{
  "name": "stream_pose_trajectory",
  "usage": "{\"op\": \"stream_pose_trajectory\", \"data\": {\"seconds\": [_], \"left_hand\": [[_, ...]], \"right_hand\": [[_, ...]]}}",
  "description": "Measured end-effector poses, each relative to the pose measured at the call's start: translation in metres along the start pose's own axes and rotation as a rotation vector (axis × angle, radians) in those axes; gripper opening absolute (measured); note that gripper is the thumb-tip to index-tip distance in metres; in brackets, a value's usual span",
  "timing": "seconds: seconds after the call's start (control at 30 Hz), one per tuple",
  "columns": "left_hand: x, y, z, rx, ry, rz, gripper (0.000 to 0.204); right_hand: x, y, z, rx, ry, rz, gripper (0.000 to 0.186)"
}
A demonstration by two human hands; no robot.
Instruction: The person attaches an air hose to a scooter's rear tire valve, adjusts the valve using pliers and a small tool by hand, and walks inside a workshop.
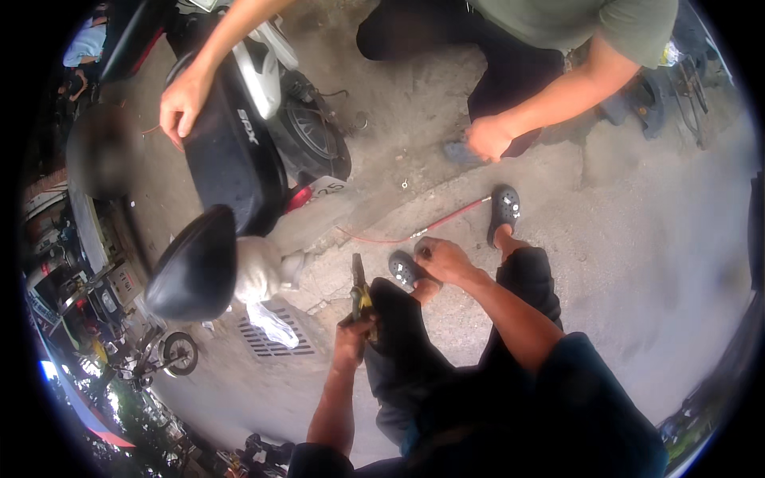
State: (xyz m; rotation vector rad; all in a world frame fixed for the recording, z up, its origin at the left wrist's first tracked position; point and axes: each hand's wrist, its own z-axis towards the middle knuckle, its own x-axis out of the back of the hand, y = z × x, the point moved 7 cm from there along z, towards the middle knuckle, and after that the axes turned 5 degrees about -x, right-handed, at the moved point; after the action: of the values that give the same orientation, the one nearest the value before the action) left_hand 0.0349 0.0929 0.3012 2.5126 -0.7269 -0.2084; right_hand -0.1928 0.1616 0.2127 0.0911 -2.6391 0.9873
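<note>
My left hand [351, 338] is closed round a pair of pliers [358, 279] with yellow-and-dark handles, jaws pointing away from me, beside my left knee. My right hand [446, 260] is in front of my left foot with its fingers drawn together. Whatever they pinch, if anything, is too small to make out. On the ground beyond it lies a thin red cable [452, 217], running from near the scooter's rear toward my right black clog [504, 209]. My left black clog [405, 268] shows beside my right hand.
Across from me, a person in a grey-green shirt [550, 24] rests one hand on a scooter's black seat [235, 135]. A black rounded object [195, 267] and a pale bundle [259, 271] stand near a drain grate [255, 341]. Parked motorbikes [171, 354] line the far left.
</note>
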Motion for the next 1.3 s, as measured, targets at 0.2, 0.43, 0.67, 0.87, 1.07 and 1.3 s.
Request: {"op": "stream_pose_trajectory", "data": {"seconds": [0.2,0.43,0.67,0.87,1.07,1.3], "left_hand": [[-0.015,-0.009,0.127,-0.010,0.018,-0.045,0.028],[-0.044,0.003,0.232,-0.155,-0.017,-0.370,0.036],[-0.072,-0.003,0.273,-0.383,0.086,-0.280,0.044],[-0.057,-0.016,0.315,-0.591,0.296,-0.227,0.043],[-0.069,-0.021,0.342,-0.701,0.356,-0.350,0.038],[-0.075,-0.037,0.359,-0.719,0.361,-0.438,0.038]], "right_hand": [[0.001,0.018,0.173,0.059,0.026,0.078,0.026],[-0.047,-0.028,0.314,0.316,0.013,0.376,0.032],[-0.054,-0.062,0.348,0.623,-0.154,0.560,0.029],[-0.030,-0.085,0.330,1.038,0.313,-0.069,0.023],[-0.026,-0.104,0.319,1.250,0.342,-0.481,0.025],[-0.025,-0.115,0.314,1.334,0.280,-0.687,0.023]]}}
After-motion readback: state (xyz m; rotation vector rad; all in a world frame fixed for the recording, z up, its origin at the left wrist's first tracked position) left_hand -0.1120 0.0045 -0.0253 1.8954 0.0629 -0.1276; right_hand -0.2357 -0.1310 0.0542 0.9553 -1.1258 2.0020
